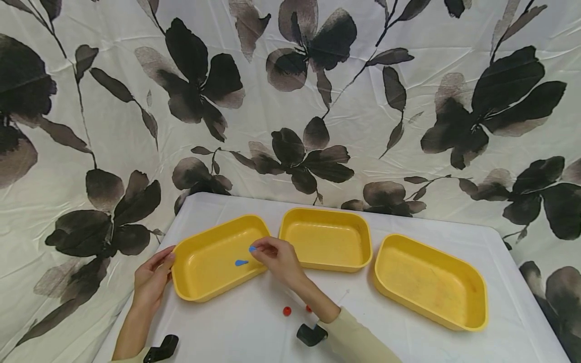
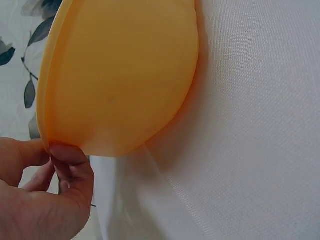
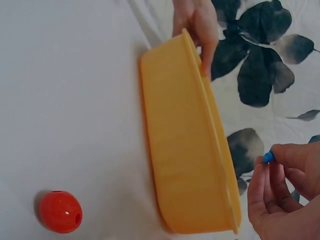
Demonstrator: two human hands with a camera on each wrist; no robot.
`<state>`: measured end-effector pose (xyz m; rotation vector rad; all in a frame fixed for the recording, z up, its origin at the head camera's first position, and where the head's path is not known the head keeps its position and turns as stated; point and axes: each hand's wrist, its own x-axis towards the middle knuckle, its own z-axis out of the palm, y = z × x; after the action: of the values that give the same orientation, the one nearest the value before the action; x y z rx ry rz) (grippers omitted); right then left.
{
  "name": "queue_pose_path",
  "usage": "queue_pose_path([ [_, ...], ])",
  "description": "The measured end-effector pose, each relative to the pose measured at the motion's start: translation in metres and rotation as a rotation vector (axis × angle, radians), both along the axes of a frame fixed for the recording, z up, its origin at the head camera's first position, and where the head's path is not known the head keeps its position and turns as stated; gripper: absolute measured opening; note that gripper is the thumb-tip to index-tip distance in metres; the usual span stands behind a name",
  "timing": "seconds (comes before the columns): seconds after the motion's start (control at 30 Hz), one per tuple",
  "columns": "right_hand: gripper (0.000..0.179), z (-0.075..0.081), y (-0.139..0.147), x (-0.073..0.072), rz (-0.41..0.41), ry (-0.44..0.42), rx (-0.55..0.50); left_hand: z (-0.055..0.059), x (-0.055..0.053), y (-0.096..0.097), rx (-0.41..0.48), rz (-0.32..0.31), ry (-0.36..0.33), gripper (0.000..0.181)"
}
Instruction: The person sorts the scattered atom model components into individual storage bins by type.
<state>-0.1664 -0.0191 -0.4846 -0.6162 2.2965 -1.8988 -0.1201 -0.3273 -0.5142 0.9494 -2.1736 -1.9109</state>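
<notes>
I count three yellow plastic trays point(image 1: 204, 262) point(image 1: 327, 234) point(image 1: 431, 282) on my remote feed, two small blue pieces point(image 1: 241, 262) point(image 1: 252, 248), two red beads point(image 1: 287, 311) point(image 1: 308, 308), two bare hands point(image 1: 152, 275) point(image 1: 279, 258), two black wrist cameras point(image 1: 162, 349) point(image 1: 312, 335), one white-covered table point(image 1: 254, 327) and one floral-printed cloth backdrop point(image 1: 254, 111), making seven kinds altogether.

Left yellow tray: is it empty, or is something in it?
Not empty: in the head view, a blue piece lies inside the left yellow tray. The right hand pinches a second blue piece.
</notes>
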Motion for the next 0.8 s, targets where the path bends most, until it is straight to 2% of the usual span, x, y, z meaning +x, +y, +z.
queue_pose_path([
  [0.47, 0.013, -0.004, -0.023, -0.015, 0.089, -0.093, 0.029, -0.001, -0.001, -0.002, 0.002, -0.001, -0.009, 0.051],
  [0.8, 0.012, -0.004, -0.035, -0.02, 0.139, -0.139, 0.083, -0.002, -0.003, -0.001, 0.013, 0.022, -0.013, 0.05],
])
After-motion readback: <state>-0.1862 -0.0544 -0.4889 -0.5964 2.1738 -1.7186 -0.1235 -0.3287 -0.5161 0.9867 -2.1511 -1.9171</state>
